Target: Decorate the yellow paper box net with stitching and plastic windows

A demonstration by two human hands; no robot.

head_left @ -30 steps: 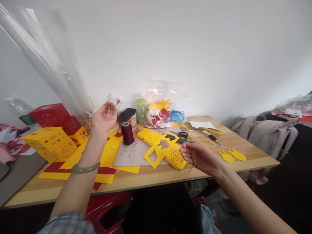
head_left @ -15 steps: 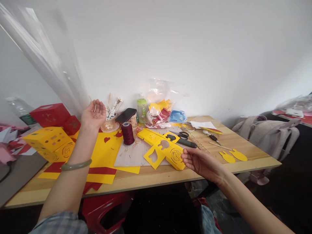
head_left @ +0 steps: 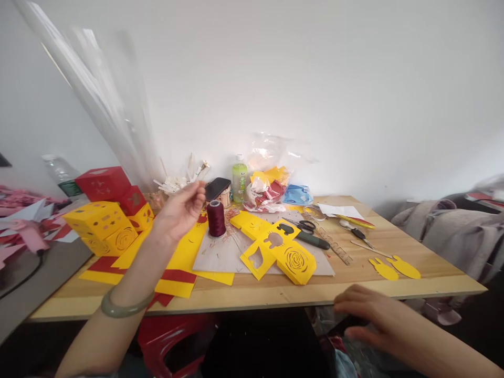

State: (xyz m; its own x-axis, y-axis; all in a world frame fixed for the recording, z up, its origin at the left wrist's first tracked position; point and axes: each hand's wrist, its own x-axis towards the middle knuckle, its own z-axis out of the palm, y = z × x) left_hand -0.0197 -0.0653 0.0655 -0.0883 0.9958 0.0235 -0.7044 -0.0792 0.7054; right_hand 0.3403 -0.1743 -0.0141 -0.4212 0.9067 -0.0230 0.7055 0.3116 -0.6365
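Hands well apart. Left hand (head_left: 180, 210): fingertips together, grip contents unclear; purple cylindrical thread spool (head_left: 216, 220) at hand's 4 o'clock. Right hand (head_left: 372, 311): fingers parted; yellow cross-shaped cut-out paper (head_left: 281, 253) at hand's 10 o'clock.

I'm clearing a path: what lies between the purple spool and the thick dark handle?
Head view: the yellow cut-out card lies between spool and handle, mostly over the grey board.

- Blurred near the front edge of the tabletop (head_left: 268, 295): right hand (head_left: 372, 313)
- Too small to tell: contents pinched in the left hand (head_left: 181, 212)
- Partly hidden behind the left forearm (head_left: 136, 281): yellow sheets (head_left: 189, 244)
- Cut off at right: pale backpack (head_left: 460, 236)
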